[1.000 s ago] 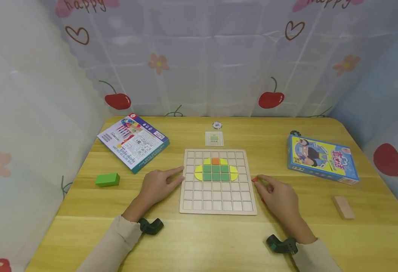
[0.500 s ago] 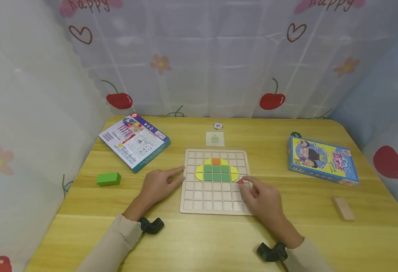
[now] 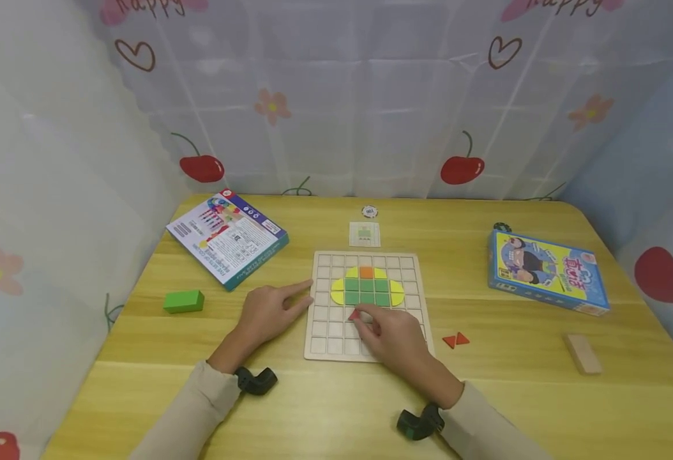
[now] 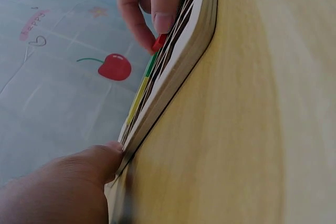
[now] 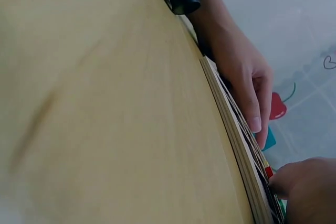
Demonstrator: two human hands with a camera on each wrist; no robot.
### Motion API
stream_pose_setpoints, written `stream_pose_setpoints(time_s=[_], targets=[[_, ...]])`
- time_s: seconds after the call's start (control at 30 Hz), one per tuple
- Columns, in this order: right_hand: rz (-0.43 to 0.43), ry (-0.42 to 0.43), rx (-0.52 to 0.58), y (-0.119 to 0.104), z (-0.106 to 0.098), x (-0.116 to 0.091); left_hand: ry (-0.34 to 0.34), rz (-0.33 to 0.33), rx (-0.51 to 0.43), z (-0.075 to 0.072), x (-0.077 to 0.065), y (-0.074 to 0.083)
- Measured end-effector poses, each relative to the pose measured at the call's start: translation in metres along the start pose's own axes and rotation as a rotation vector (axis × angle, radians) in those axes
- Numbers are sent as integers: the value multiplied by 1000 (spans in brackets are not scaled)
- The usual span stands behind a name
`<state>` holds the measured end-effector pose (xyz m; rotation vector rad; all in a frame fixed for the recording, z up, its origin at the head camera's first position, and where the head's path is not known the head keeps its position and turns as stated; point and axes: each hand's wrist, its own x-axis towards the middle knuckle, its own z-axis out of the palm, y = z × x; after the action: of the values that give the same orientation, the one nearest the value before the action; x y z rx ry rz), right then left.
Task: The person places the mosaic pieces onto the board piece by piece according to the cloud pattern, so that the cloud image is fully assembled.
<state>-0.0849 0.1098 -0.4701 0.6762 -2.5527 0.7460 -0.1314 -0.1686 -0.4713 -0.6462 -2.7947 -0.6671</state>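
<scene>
A wooden grid board (image 3: 319, 345) lies on the table, with green squares (image 3: 366, 291), yellow rounded pieces (image 3: 337, 292) and one orange square (image 3: 366, 273) set in its upper middle cells. My left hand (image 3: 264, 318) touches the board's left edge with extended thumb and index finger. Over the cells just below the green squares, my right hand (image 3: 396, 335) pinches a red triangle tile (image 3: 354, 314) between thumb and index finger. In the left wrist view the red tile (image 4: 159, 42) shows at those fingertips, close to the board. Two more red triangles (image 3: 456, 340) lie right of the board.
A small pattern card (image 3: 364, 234) and a white chip (image 3: 369, 211) lie behind the board. Boxes stand back left (image 3: 230, 239) and right (image 3: 546, 271), a dark chip (image 3: 502, 227) behind the right one. A green block (image 3: 184, 301) sits left, a plain wooden block (image 3: 583, 353) right.
My right hand has carried the red triangle leftward from beside the board to over its middle, uncovering two red triangles on the table. The left hand has stayed at the board's edge.
</scene>
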Motion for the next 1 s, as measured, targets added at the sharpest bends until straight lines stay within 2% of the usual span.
stream_pose_setpoints(time_s=[0.13, 0.23, 0.33, 0.5, 0.6, 0.73, 0.87, 0.93, 1.0], targets=[[41, -50, -15, -1, 0, 3, 1, 2, -4, -3, 2, 1], [56, -50, -6, -2, -1, 3, 0, 8, 10, -2, 2, 1], [55, 6, 35, 0, -1, 0, -1, 6, 20, -1, 1, 1], [19, 150, 148, 6, -7, -10, -11, 1, 23, 0, 1, 0], [15, 156, 169, 13, -18, -20, -12, 6, 26, 1, 2, 0], [95, 57, 135, 28, -43, -36, 9, 18, 28, -1, 2, 1], [288, -93, 109, 50, -78, -53, 6, 15, 29, -1, 2, 1], [376, -141, 107, 61, -95, -62, -3, 9, 30, -1, 2, 0], [422, -168, 113, 71, -108, -69, -10, 2, 28, 0, 1, -1]])
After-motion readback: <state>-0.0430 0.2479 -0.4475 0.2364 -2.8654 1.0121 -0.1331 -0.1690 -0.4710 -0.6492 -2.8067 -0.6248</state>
